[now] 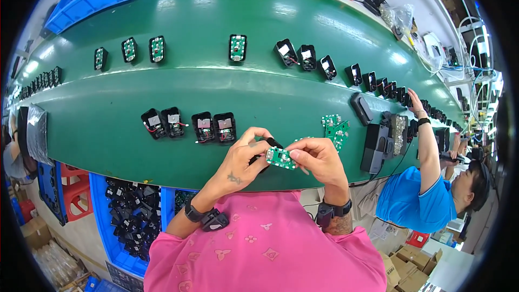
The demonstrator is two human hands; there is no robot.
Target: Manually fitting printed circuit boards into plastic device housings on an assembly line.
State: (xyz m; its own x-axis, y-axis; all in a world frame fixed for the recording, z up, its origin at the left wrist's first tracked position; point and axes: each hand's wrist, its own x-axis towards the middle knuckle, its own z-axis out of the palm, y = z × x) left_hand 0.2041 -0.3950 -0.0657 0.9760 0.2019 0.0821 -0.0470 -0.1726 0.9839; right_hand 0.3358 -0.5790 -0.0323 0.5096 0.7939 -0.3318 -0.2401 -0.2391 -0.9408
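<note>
On our green bench (102, 113), four open cases (203, 125) lie at left. Our left hand (241, 158) grips a partly hidden black case (274, 143); before it, the circuit board (280, 158) sits pinched in our right hand (320, 161). Loose boards (338, 133) lie beyond.

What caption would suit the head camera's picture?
Over a green workbench, the fingers of the right hand hold a green circuit board near a black casing in the left hand.
</note>
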